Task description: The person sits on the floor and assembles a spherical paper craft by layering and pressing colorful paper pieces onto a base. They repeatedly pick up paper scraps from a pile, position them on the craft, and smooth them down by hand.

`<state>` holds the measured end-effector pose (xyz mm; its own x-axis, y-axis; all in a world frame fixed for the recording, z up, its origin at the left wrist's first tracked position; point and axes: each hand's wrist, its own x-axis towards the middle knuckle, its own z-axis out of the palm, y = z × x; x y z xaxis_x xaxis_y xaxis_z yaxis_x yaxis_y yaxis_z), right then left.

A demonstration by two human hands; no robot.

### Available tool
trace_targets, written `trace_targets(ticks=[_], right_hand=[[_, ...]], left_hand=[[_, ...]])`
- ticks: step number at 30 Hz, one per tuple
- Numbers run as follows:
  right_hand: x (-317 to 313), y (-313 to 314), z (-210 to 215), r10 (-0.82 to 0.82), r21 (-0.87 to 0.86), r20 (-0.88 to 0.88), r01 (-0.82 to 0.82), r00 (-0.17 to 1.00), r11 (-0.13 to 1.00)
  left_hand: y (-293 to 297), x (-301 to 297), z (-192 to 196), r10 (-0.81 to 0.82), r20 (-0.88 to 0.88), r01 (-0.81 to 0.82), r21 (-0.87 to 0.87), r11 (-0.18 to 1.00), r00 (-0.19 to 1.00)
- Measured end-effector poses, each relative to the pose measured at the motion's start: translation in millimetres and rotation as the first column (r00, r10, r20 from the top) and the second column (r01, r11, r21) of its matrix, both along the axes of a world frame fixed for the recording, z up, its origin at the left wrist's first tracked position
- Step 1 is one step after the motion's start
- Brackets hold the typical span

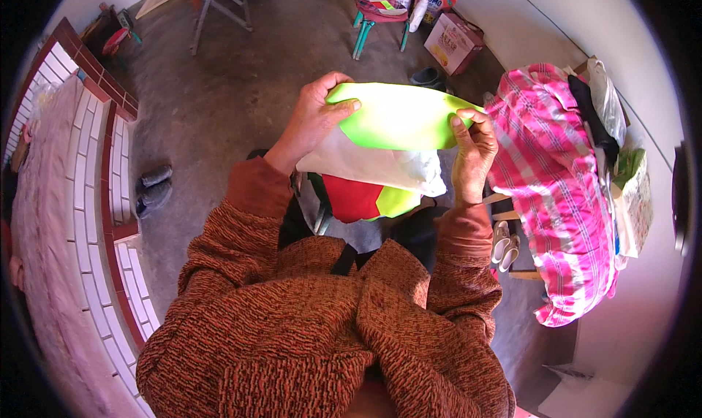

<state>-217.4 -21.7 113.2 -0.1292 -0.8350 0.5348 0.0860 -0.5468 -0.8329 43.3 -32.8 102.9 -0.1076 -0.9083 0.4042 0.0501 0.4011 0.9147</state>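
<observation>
A bright yellow-green piece of smooth, sheet-like material (402,118) is stretched level between my two hands. My left hand (316,122) pinches its left end, thumb on top and fingers behind. At the right end, my right hand (473,151) grips the corner between thumb and fingers. Just below hangs or lies a white sheet or bag (369,164); whether it is joined to the green piece, I cannot tell. Under that, near my knees, a red panel (352,199) shows beside another yellow-green patch (397,202).
On the right stands furniture covered with a pink plaid cloth (545,177), pale shoes (504,246) beside it. A small green-legged stool (382,12) and a cardboard box (453,44) are ahead. Dark shoes (154,186) sit on the floor at left, near a white-tiled ledge (86,184).
</observation>
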Motion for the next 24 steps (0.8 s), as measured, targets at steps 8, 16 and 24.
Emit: trace_targets(ticks=[8,16,24], right_hand=[[-14,-110,-87,-0.179,0.131,-0.412,0.252,0.894,0.959],[41,-68,-164,-0.129,-0.074,-0.985,0.403,0.112,0.912],[48,-66,-155,-0.158,-0.075,-0.977,0.471,0.140,0.879]], left_hand=[[-85,-3,-66,0.256,0.127,-0.270,0.110,0.957,0.958],[-53,-23,-152,0.418,0.748,-0.309,-0.292,0.905,0.515],[-50,-24,-146,0.325,0.814,-0.322,-0.181,0.929,0.481]])
